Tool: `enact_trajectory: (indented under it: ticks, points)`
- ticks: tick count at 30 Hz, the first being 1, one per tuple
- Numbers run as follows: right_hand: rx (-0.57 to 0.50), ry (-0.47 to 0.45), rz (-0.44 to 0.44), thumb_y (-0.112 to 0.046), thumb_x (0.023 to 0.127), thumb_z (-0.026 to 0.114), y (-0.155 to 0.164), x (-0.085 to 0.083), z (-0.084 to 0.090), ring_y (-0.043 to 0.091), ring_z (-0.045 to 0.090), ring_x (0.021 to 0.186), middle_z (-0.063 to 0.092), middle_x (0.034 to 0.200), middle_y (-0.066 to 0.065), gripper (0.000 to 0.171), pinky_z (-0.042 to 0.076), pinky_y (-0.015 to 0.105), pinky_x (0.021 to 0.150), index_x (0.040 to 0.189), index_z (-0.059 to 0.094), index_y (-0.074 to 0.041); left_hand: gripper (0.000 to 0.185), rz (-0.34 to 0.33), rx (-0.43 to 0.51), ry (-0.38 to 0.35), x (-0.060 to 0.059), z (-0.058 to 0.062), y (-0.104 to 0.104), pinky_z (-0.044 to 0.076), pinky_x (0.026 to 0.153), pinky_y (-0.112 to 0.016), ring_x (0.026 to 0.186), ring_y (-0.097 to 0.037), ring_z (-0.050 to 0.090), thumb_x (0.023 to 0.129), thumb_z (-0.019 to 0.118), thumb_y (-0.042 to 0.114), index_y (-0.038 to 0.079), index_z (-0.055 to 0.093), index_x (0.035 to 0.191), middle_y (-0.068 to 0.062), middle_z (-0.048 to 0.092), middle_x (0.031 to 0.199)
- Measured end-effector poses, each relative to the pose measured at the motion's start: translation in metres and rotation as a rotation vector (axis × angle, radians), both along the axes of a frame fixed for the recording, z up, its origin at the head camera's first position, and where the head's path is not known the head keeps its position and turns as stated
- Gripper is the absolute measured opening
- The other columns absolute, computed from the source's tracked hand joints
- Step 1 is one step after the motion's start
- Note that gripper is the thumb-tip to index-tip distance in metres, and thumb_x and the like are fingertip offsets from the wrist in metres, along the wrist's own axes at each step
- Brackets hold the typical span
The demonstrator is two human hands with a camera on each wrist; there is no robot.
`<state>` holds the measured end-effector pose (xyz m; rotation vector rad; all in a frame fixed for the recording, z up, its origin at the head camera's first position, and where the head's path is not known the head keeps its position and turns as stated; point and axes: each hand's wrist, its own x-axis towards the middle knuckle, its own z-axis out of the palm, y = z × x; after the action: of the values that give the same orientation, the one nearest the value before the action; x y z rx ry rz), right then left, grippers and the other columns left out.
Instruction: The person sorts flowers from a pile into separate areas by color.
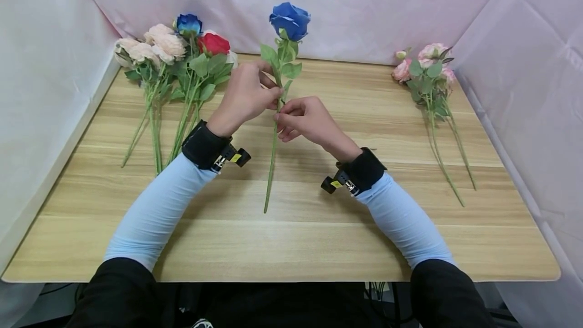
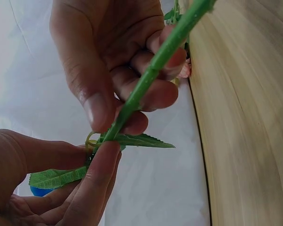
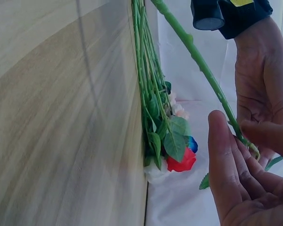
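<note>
An artificial blue rose (image 1: 290, 21) stands upright above the table, its green stem (image 1: 272, 166) pointing down toward me. My left hand (image 1: 248, 92) pinches the stem just below the leaves. In the left wrist view, thumb and fingers of that left hand (image 2: 80, 181) meet at a leaf joint. Slightly lower on the stem, my right hand (image 1: 314, 120) holds it between thumb and fingers. The right wrist view shows the stem (image 3: 203, 66) slanting past the right hand's fingertips (image 3: 219, 123), with a thin curled strand (image 3: 257, 153) at the joint.
Left on the wooden table (image 1: 309, 247) lie pale pink flowers (image 1: 166, 44), a red rose (image 1: 213, 43) and another blue rose (image 1: 189, 24). Pink flowers (image 1: 430, 57) with long stems lie at the right. White cloth (image 1: 364, 9) hangs behind and at both sides.
</note>
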<state>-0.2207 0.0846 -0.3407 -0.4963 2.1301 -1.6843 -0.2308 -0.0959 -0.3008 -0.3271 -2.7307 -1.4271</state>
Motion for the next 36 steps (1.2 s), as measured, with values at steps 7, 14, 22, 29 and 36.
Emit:
enact_trajectory:
  ticks: [7, 14, 22, 29, 36]
  points:
    - [-0.08, -0.071, -0.025, -0.005, 0.099, 0.065, -0.003, 0.001, -0.003, 0.021, 0.075, 0.066, 0.072, 0.077, 0.012, 0.013, 0.065, 0.041, 0.071, 0.102, 0.068, 0.007, 0.024, 0.004, -0.025, 0.003, -0.001, -0.002, 0.002, 0.061, 0.074, -0.029, 0.069, -0.016, 0.077, 0.095, 0.07, 0.012, 0.006, 0.069, 0.118, -0.012, 0.08, 0.103]
    - [-0.123, -0.105, -0.034, -0.004, 0.098, 0.063, -0.004, 0.001, -0.005, 0.021, 0.074, 0.065, 0.073, 0.076, 0.01, 0.011, 0.065, 0.041, 0.071, 0.101, 0.066, 0.006, 0.026, 0.002, -0.046, 0.012, -0.001, -0.003, 0.002, 0.058, 0.085, -0.033, 0.076, -0.021, 0.078, 0.095, 0.069, 0.014, 0.007, 0.068, 0.12, -0.012, 0.08, 0.103]
    - [-0.118, -0.093, -0.04, -0.005, 0.098, 0.064, 0.004, -0.005, -0.007, 0.022, 0.074, 0.064, 0.073, 0.075, 0.011, 0.014, 0.065, 0.041, 0.069, 0.101, 0.065, 0.008, 0.045, -0.048, 0.021, -0.035, -0.002, -0.004, 0.0, 0.059, 0.061, -0.027, 0.073, -0.021, 0.078, 0.1, 0.068, 0.03, 0.006, 0.06, 0.137, -0.014, 0.079, 0.108]
    - [-0.08, -0.108, -0.102, -0.003, 0.097, 0.064, 0.029, -0.016, -0.014, 0.021, 0.073, 0.061, 0.07, 0.072, 0.01, 0.011, 0.064, 0.038, 0.067, 0.099, 0.064, 0.007, 0.053, -0.069, 0.064, -0.079, -0.003, -0.004, -0.002, 0.061, 0.065, -0.029, 0.078, -0.026, 0.078, 0.101, 0.067, 0.036, 0.007, 0.054, 0.143, -0.016, 0.077, 0.11]
    - [0.001, -0.115, -0.178, -0.003, 0.099, 0.063, 0.067, -0.025, -0.006, 0.019, 0.073, 0.062, 0.07, 0.074, 0.008, 0.012, 0.064, 0.036, 0.067, 0.103, 0.063, 0.008, 0.052, -0.068, 0.04, -0.098, -0.003, -0.006, -0.005, 0.062, 0.066, -0.029, 0.074, -0.019, 0.076, 0.1, 0.067, 0.036, 0.009, 0.053, 0.143, -0.014, 0.076, 0.111]
